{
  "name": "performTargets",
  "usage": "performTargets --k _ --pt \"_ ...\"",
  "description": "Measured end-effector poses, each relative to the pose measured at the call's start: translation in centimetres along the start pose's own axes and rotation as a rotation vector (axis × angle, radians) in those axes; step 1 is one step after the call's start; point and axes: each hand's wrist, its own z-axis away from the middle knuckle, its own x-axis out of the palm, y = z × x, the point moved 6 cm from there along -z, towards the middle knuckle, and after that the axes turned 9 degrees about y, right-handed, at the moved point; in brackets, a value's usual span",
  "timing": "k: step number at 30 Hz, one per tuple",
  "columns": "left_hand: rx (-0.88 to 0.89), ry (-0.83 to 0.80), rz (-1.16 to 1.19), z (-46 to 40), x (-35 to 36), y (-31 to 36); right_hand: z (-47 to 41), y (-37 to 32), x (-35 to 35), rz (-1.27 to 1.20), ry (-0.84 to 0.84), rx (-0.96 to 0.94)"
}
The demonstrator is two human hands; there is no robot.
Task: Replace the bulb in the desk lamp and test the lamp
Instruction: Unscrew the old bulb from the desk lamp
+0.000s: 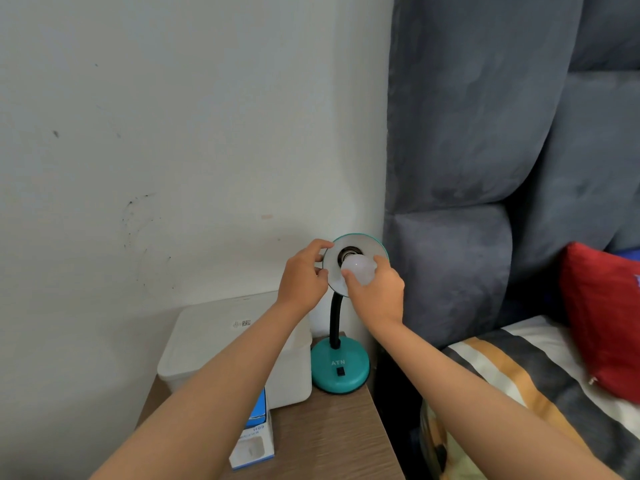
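- Now the left hand (303,275) pinches the teal lamp shade (356,263) rim, arm stretched forward.
- Right hand (377,296) grips the white bulb (358,270) at the socket (348,255), fingertips curled round it.
- Bulb's base hidden; bulb box (254,441) on the desk (329,438) partly covered by the forearm.

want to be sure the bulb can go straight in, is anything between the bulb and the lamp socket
Nothing visible blocks it. The right hand holds the white bulb just in front of the open socket inside the teal shade, while the left hand grips the shade's left rim, clear of the socket.
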Motion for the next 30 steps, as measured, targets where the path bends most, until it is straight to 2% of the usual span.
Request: performTargets --k 8,14,24,30 --pt "0.002 0.005 -0.002 0.1 -0.1 0.0 0.3 -0.5 0.3 0.073 0.025 -0.114" --pt "0.004 0.005 -0.009 0.1 0.0 -0.1 0.5 -0.3 0.0 0.063 0.046 0.037" --pt "-0.011 0.014 -0.002 0.1 0.0 -0.2 0.7 -0.7 0.3 -0.019 0.047 0.017" --pt "-0.018 0.012 0.013 0.3 0.1 -0.3 1.0 -0.5 0.6 -0.056 0.059 0.129"
